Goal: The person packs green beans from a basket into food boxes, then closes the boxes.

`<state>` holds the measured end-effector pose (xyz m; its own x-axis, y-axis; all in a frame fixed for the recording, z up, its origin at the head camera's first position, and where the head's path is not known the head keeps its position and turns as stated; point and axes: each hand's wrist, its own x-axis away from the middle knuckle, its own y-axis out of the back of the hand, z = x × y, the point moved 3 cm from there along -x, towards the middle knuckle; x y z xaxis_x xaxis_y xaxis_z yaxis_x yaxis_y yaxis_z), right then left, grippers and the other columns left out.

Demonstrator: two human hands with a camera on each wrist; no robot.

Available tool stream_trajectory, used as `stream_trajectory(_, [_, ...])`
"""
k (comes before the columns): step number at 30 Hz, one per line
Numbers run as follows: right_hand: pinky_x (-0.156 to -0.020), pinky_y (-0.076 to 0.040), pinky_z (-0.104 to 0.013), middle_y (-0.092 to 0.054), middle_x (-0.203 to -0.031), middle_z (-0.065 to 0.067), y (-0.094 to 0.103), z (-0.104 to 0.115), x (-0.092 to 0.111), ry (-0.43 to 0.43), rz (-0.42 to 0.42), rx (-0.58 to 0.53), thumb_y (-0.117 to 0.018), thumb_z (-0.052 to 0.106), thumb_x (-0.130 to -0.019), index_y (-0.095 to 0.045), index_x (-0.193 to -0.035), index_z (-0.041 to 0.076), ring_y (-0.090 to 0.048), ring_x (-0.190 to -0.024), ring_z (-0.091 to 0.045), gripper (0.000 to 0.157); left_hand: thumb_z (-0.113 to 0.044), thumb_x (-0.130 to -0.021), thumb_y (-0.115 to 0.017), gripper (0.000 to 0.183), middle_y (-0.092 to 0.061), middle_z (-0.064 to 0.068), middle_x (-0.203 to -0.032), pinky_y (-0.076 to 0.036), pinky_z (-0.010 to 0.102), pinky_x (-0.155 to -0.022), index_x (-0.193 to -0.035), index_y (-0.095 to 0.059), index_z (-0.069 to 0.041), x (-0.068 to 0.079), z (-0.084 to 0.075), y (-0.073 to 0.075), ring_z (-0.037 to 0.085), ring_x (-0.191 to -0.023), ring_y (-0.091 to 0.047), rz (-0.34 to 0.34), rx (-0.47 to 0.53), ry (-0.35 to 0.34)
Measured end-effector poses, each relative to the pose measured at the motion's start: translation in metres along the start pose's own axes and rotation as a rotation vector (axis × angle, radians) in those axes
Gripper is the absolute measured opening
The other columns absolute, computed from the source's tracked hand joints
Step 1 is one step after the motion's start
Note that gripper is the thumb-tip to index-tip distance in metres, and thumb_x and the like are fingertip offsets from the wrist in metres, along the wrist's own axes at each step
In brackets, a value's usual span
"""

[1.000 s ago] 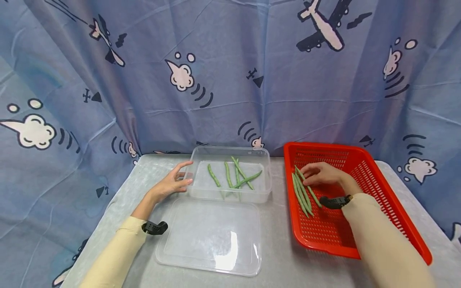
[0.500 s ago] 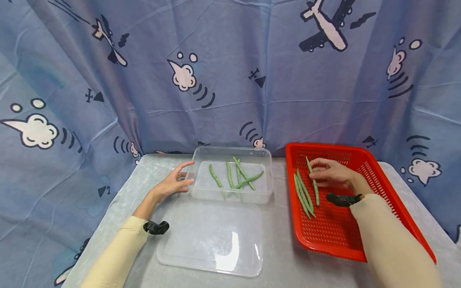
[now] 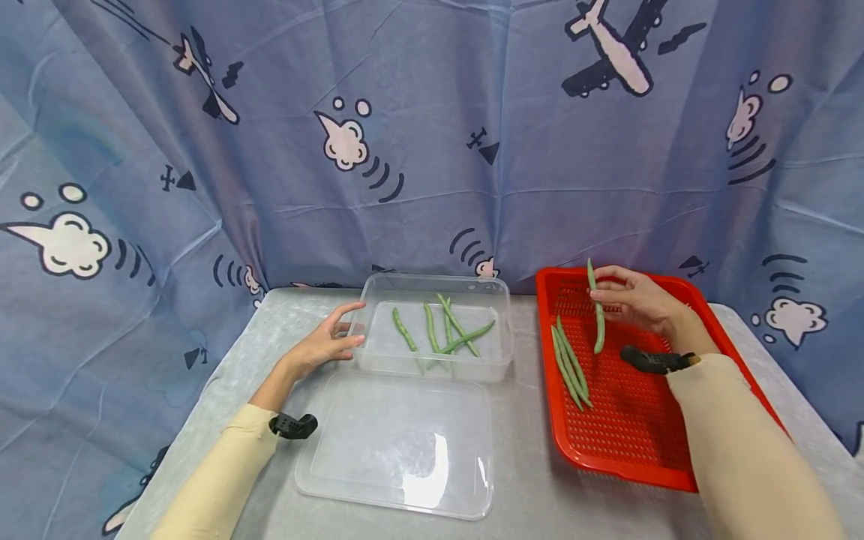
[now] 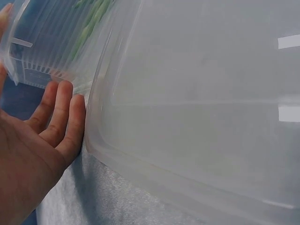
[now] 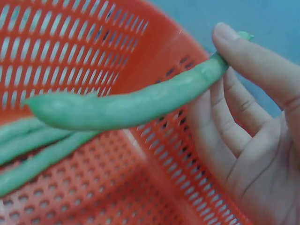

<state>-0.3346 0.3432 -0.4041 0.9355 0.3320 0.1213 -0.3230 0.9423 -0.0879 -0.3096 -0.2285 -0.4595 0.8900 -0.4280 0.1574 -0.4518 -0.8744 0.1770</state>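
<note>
My right hand (image 3: 637, 301) pinches a green bean (image 3: 599, 322) between thumb and fingers, above the far part of a red plastic basket (image 3: 631, 442). In the right wrist view, the held bean (image 5: 136, 108) slants across the picture, its top end under the thumb. Several more green beans (image 3: 569, 367) lie along the basket's left side. My left hand (image 3: 317, 349) rests with spread, slightly bent fingers against the left side of a clear plastic container (image 3: 466, 366). Several green beans (image 3: 430, 326) lie inside that container. Close to the container's wall, the left fingertips (image 4: 65, 89) show in the left wrist view.
A clear flat lid (image 3: 364, 442) lies on the grey table (image 3: 520, 465) just in front of the container. Behind the table hangs a blue curtain (image 3: 418, 150) printed with planes and clouds. The basket's raised rim borders the right hand's area.
The right hand has picked one bean out of the bunch and lifted it up toward the basket's back rim. The left hand stays in place against the container.
</note>
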Motion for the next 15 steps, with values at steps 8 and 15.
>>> stream_trajectory(8, [-0.079, -0.057, -0.035, -0.069, -0.105, -0.006, -0.016, 0.024, -0.009, 0.060, 0.026, -0.083, -0.057, -0.005, -0.102, -0.060, -0.122, 0.014, -0.067, -0.092, -0.018, 0.028, -0.020, -0.100, -0.069, 0.073, -0.019, 0.026, -0.157, -0.048, 0.051, -0.100, -0.160, -0.028, -0.034, -0.002, 0.001, 0.001, 0.043, -0.137, -0.038, -0.004, 0.002, 0.018])
stream_trajectory(15, [-0.081, -0.057, -0.035, -0.068, -0.102, -0.002, -0.044, 0.033, -0.026, 0.085, 0.008, -0.062, -0.060, -0.004, -0.101, -0.062, -0.119, 0.014, -0.066, -0.094, -0.018, 0.026, -0.021, -0.100, -0.069, 0.073, -0.020, 0.027, -0.156, -0.049, 0.051, -0.098, -0.160, -0.028, -0.032, -0.001, 0.001, 0.001, 0.044, -0.135, -0.040, -0.004, 0.002, 0.012])
